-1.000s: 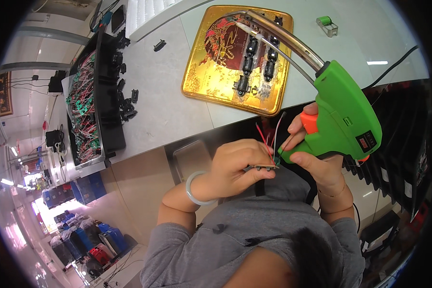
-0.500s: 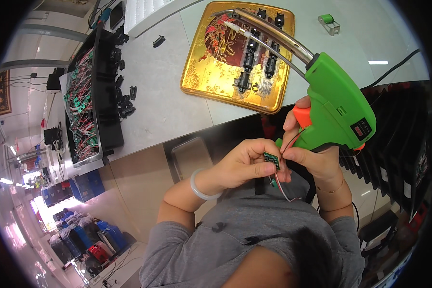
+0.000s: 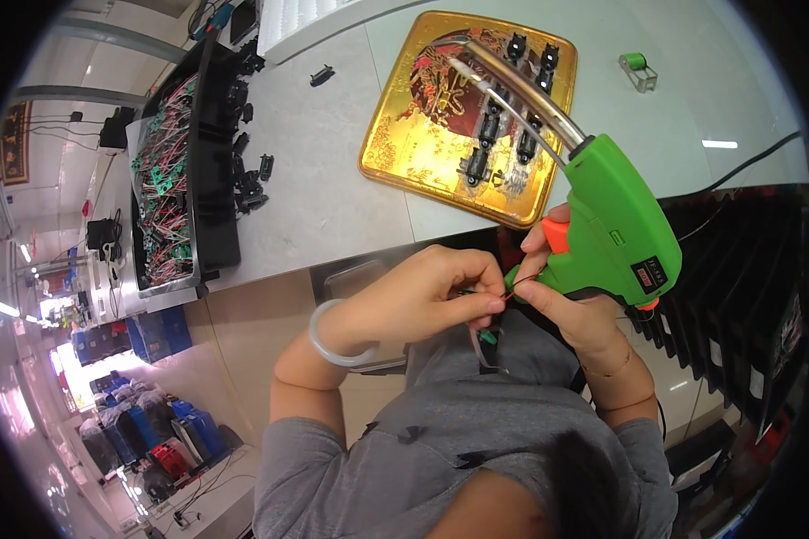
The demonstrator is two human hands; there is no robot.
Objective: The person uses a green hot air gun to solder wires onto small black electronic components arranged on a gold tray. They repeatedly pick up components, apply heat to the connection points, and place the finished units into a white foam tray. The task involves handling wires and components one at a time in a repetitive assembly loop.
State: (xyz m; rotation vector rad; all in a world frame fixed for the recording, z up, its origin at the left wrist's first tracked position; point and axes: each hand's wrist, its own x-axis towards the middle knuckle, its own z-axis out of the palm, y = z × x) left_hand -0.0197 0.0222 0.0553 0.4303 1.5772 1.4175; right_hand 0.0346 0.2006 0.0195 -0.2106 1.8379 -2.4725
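In front of my body, my left hand (image 3: 449,292) is closed on a small green circuit board (image 3: 487,337), most of it hidden behind the fingers. Thin wires hang below it. My right hand (image 3: 577,316) grips a green soldering gun (image 3: 622,220) with an orange trigger (image 3: 556,235). Its thumb and a finger also pinch thin red and black wires (image 3: 523,282) close to my left fingertips. The gun's metal tip and feed tube point up and left, over a gold tin tray (image 3: 403,166). On the tray stand several black cylindrical parts (image 3: 488,130) in two rows.
At the left, a black bin (image 3: 214,171) holds many wired green boards (image 3: 164,180), with several black parts beside it. A small green-roller holder (image 3: 638,72) stands at the far right. The gun's black cable (image 3: 746,166) crosses the table edge. Black racks (image 3: 737,287) stand to my right.
My left hand has turned, so the circuit board is now mostly hidden. The gun and my right hand have shifted slightly left and down, while the table appears lower and further right in view.
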